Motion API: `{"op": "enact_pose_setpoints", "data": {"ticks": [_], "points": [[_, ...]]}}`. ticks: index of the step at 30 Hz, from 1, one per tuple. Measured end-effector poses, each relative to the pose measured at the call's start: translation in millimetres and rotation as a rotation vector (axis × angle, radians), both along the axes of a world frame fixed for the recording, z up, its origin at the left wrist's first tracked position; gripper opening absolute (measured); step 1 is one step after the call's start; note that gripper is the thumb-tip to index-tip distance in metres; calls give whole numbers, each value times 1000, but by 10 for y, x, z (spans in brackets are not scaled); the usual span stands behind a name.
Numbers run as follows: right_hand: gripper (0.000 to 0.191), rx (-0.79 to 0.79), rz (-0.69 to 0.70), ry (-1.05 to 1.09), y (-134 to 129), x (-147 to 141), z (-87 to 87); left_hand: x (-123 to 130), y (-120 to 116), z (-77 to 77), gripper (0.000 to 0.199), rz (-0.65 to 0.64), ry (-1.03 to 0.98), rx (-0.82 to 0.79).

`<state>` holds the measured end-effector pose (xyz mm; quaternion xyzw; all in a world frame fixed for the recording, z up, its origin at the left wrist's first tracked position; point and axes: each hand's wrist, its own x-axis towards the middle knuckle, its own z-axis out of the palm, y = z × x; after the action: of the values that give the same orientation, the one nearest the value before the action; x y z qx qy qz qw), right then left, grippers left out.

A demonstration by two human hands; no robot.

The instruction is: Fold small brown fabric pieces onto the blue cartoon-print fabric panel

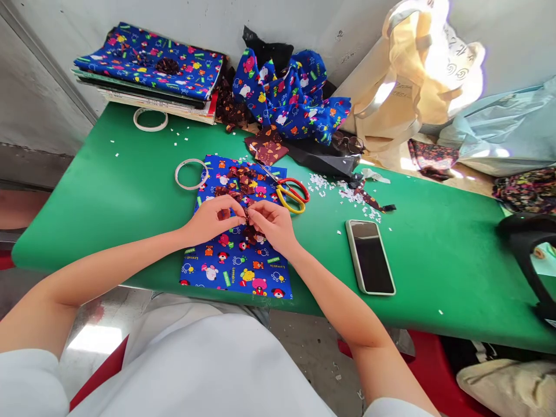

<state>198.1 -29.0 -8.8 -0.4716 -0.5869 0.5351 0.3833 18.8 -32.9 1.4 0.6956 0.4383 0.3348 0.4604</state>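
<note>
My left hand (214, 220) and my right hand (276, 227) meet above a blue cartoon-print cloth (237, 269), their fingertips pinched together. Between them is a small brown fabric piece (247, 218), mostly hidden by the fingers. More brown patterned scraps (243, 178) lie on the blue cloth just beyond my hands, and a few show below them. Scissors with red and yellow handles (292, 194) rest at the cloth's right edge, close to my right hand. To the upper left of my left hand, a roll of tape (191, 174) overlaps the cloth's edge.
A phone (372, 258) lies right of my hands on the green table (438, 255). White paper bits (354, 194) are scattered behind it. Another tape roll (150, 119) sits near stacked blue cloth (150, 61). Bunched blue cloth (282, 98) and a beige bag (393, 87) stand along the wall.
</note>
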Motion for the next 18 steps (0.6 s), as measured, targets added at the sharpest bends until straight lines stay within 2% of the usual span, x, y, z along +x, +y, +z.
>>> {"op": "enact_pose_setpoints", "data": {"ticks": [6,18], "points": [[19,84,-40,-53,-40,-25,12,1,21,-11,17,115,23,-12],[18,142,-43,-114,-59,-21,-31,16,14,-18,19,158,47,-42]]}}
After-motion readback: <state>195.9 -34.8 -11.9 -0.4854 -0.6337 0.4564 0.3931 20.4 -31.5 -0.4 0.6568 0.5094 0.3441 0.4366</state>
